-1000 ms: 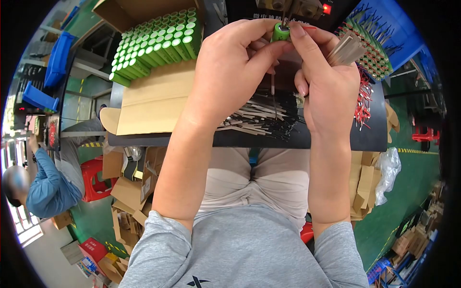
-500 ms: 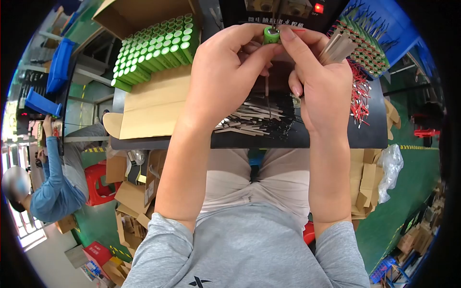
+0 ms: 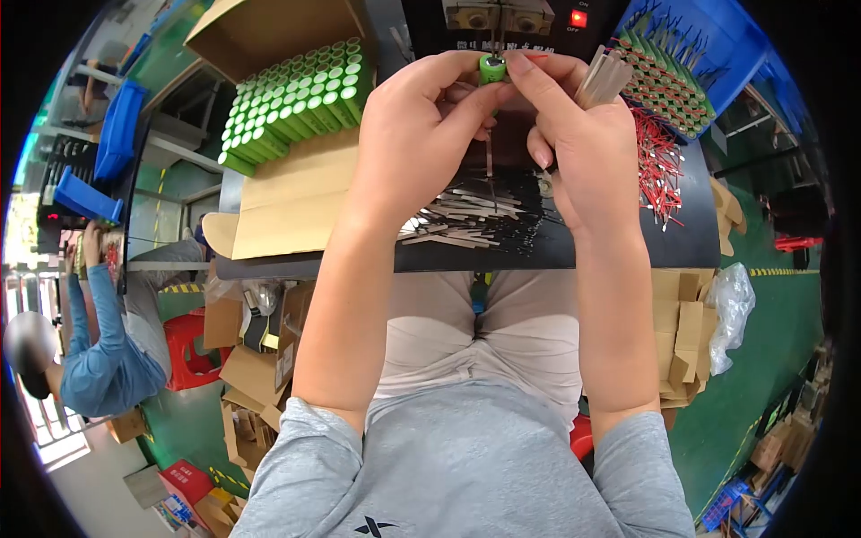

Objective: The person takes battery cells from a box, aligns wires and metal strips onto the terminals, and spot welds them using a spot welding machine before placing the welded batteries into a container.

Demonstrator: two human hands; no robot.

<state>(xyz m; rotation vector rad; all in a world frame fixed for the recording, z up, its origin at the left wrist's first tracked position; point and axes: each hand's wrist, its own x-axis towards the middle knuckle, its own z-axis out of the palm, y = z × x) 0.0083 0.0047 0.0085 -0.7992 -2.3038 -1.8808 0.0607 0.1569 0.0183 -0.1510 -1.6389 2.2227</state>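
Observation:
A green battery cell (image 3: 493, 70) is held upright at the front of a black machine (image 3: 538, 36), just below its two metal electrodes. My left hand (image 3: 421, 125) is closed round the cell from the left, thumb and fingers on its sides. From the right, my right hand (image 3: 578, 134) pinches at the top of the cell, where a bit of red wire shows. A bundle of flat metal strips (image 3: 605, 79) also sits in my right hand, sticking up between its fingers. What the fingertips do behind the cell is hidden.
Many green cells (image 3: 296, 103) stand in a cardboard box on the left. Strips with black leads (image 3: 466, 220) lie mid-table, red wires (image 3: 659, 166) to the right. A blue bin (image 3: 691, 54) holds wired cells. Far left, a person in blue (image 3: 112, 359) works at another bench.
The view has shifted slightly, so more of the machine's electrodes shows. Both hands keep their hold at the cell. The other person's arms have moved a little.

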